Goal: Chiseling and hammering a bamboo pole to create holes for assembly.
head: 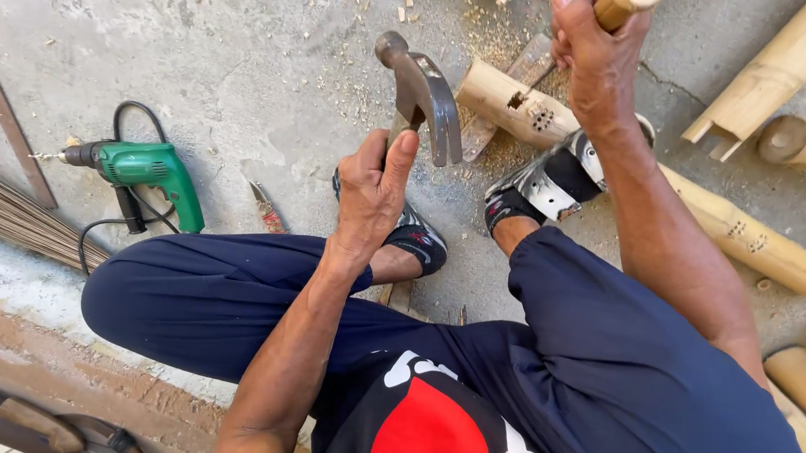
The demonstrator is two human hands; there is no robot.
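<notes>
Left hand [372,192] (fisted) raises hammer [422,92]

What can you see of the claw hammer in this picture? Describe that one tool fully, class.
The claw hammer has a dark, worn metal head: a round striking face at the upper left and a curved claw hanging down at the right. Only a short pale stretch of handle shows below the head; the rest is hidden in the left hand, whose grip closes round it with the thumb up along the handle. The hammer is raised above the concrete floor, touching nothing else.
</notes>
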